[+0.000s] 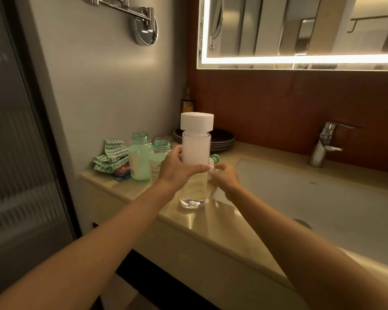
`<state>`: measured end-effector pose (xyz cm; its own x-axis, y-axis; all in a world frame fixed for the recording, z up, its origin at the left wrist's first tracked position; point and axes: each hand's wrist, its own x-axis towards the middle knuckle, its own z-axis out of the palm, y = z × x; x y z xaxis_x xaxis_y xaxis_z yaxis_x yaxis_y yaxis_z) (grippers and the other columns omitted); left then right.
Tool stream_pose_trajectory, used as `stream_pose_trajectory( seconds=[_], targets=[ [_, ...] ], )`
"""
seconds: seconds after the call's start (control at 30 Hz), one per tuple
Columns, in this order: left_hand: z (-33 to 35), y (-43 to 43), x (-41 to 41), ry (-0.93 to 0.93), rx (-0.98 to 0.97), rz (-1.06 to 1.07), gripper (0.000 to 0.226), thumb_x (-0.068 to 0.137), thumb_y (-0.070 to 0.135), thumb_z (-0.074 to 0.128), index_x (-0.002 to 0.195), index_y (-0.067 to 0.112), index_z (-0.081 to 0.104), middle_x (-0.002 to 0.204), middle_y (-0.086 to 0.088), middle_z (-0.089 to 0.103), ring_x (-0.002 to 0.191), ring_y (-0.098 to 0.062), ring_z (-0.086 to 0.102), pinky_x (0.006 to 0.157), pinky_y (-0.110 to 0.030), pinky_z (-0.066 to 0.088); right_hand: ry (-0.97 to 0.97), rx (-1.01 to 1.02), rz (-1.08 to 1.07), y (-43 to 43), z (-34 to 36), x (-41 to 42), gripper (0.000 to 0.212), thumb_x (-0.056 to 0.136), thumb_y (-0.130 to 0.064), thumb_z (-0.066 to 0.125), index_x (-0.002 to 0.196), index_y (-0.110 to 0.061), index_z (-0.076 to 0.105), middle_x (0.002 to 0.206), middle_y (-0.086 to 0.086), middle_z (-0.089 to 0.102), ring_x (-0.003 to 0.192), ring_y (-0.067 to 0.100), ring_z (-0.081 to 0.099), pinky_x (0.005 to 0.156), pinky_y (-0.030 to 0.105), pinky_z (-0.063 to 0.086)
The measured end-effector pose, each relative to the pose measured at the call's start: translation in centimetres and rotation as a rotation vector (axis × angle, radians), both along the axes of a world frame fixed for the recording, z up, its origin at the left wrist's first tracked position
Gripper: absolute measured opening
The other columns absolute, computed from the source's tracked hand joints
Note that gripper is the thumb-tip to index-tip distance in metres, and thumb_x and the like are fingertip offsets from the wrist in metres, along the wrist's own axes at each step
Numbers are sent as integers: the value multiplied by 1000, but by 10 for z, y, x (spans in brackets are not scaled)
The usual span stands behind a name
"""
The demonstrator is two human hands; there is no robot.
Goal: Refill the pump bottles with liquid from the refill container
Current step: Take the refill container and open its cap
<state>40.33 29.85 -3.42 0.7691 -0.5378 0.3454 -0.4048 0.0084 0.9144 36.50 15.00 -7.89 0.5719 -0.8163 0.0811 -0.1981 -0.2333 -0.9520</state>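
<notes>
Left hand (177, 168) wraps around a tall clear cylindrical bottle (194, 175) with white label and chunky white cap, upright on the beige counter (211, 222); right hand (224, 177) pinches a small white-and-green piece (213, 161) just beside it

Stacked dark plates (222, 139) by the wall, green zigzag cloth (109, 157), chrome faucet (325, 144) — lit mirror (300, 30) above

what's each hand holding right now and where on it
The left hand grips the tall clear bottle with the white cap around its middle. The right hand pinches a small white-and-green piece behind it; what it is cannot be told.
</notes>
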Motion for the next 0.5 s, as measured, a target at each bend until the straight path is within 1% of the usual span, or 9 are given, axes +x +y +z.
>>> stream_pose_trajectory(
  seconds=[0.07, 0.17, 0.23, 0.33, 0.43, 0.5],
  targets=[
    [0, 0, 2, -6, 4, -7, 64, 57, 23, 86, 110, 18, 50, 103, 1, 60, 90, -13, 58, 77, -30, 52, -6, 15, 8, 0, -2, 3, 32, 85, -14, 60, 117, -8, 58, 109, 13, 63, 95, 25, 61, 74, 30, 50],
    [-1, 0, 6, -9, 7, -9, 65, 58, 23, 86, 111, 18, 50, 105, 0, 60, 93, -16, 58, 79, -33, 52, -12, 50, 38, -1, -4, 6, 40, 81, -9, 62, 120, -6, 56, 112, 15, 61, 100, 28, 61, 85, 36, 52],
    [-3, 0, 8, -5, -1, -22, 63, 58, 23, 85, 109, 22, 48, 102, 3, 59, 91, -12, 58, 78, -32, 53, -21, 79, 62, -3, -6, 9, 40, 81, -6, 61, 121, -5, 55, 113, 16, 61, 101, 28, 61, 89, 38, 51],
    [-5, -1, 11, -1, -11, -37, 61, 59, 24, 85, 107, 26, 46, 97, 9, 56, 88, -3, 55, 74, -26, 52, -35, 78, 50, -7, -7, 9, 35, 80, -7, 61, 114, -5, 59, 107, 15, 63, 96, 26, 61, 87, 37, 52],
    [-7, -3, 11, -5, -5, -43, 65, 60, 25, 84, 112, 24, 45, 105, 5, 57, 92, -9, 56, 73, -24, 50, -24, 59, 19, -13, -7, 6, 28, 80, -10, 61, 108, -6, 61, 104, 12, 63, 95, 26, 61, 88, 39, 52],
    [-9, -5, 10, -34, 8, -33, 66, 61, 28, 84, 114, 25, 44, 107, 4, 55, 94, -13, 56, 72, -23, 49, -6, 30, 18, -15, -5, 2, 17, 83, -10, 58, 100, -8, 61, 102, 12, 63, 97, 28, 61, 88, 41, 52]
  ],
)
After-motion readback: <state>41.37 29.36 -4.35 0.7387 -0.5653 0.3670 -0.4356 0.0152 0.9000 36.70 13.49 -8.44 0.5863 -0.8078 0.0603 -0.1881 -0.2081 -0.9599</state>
